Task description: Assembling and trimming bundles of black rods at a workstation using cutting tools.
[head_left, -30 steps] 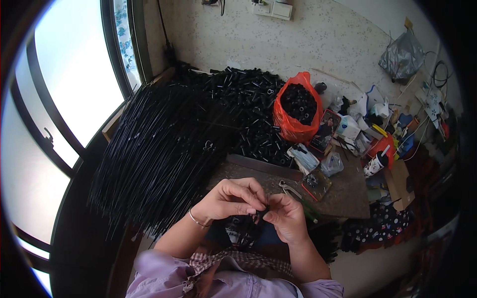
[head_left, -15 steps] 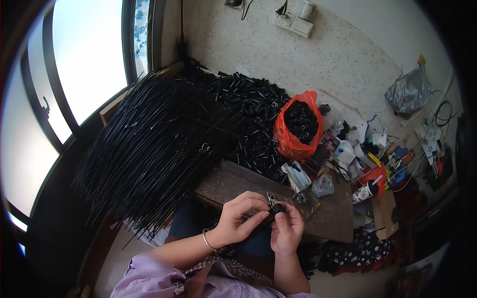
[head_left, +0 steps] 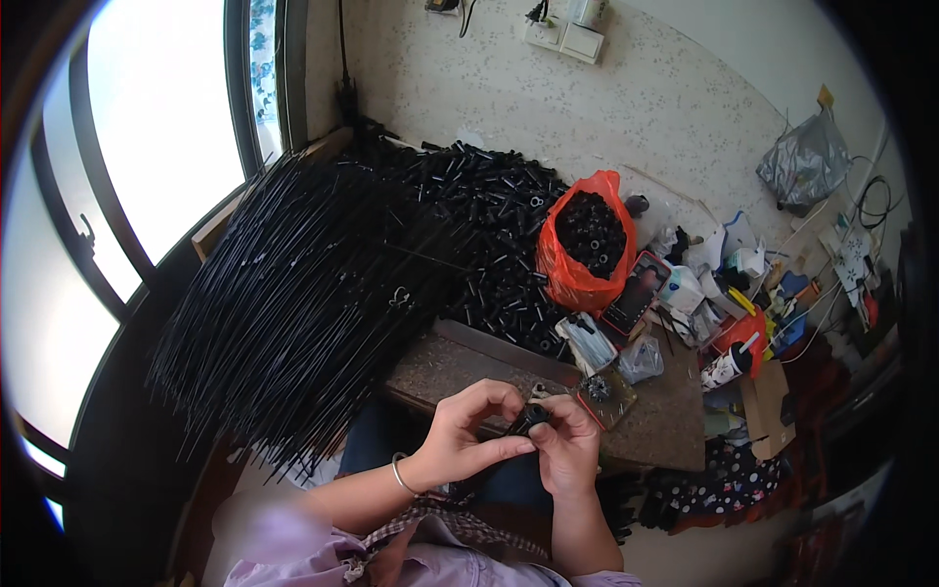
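Room: a window [head_left: 161, 127] stood left, a pale wall [head_left: 440, 98] behind.
Surface [head_left: 655, 435]: rods [head_left: 293, 303] covered its left and overhung the near edge; a black heap [head_left: 504, 293] lay toward the far edge.
Open room: near right corner.
Tube [head_left: 534, 415]: by the near edge, pinched by left hand [head_left: 474, 426] and right hand [head_left: 567, 445].

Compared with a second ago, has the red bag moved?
No: the red bag sits the same way against the grey strip; only the view shifted.
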The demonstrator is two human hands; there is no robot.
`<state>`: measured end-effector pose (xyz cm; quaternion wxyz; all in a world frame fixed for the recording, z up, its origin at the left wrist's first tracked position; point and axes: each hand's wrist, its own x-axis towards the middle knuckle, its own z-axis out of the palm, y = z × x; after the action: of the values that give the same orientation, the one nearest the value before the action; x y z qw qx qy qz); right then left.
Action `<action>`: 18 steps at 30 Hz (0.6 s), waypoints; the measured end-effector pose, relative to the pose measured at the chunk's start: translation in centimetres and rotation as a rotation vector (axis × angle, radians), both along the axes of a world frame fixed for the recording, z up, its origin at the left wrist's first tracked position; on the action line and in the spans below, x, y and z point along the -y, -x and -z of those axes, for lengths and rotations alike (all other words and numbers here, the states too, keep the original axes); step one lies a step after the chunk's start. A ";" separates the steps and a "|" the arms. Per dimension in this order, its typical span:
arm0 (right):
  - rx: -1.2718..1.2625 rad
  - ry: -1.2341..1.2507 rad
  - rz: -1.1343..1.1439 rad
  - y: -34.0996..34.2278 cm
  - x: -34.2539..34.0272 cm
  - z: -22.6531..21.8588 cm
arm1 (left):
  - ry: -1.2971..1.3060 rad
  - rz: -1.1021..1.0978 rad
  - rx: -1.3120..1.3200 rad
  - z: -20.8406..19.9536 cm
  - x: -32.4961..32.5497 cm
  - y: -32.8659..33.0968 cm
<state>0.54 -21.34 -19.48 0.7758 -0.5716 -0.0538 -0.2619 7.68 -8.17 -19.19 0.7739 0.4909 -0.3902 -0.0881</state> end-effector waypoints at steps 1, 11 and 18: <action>0.007 0.098 0.012 -0.1 0.1 0.1 | -0.016 -0.012 -0.012 0.1 0.0 0.1; -0.117 -0.160 -0.066 -0.1 -0.1 0.2 | -0.151 -0.260 0.519 -0.8 -0.2 -0.4; -0.216 0.025 -0.385 0.1 0.1 -1.3 | -0.238 0.599 0.096 -0.2 -1.6 0.3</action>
<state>0.45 -21.47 -18.21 0.8055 -0.5851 -0.0816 -0.0456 7.35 -6.54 -18.95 0.6314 0.4451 -0.5403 -0.3337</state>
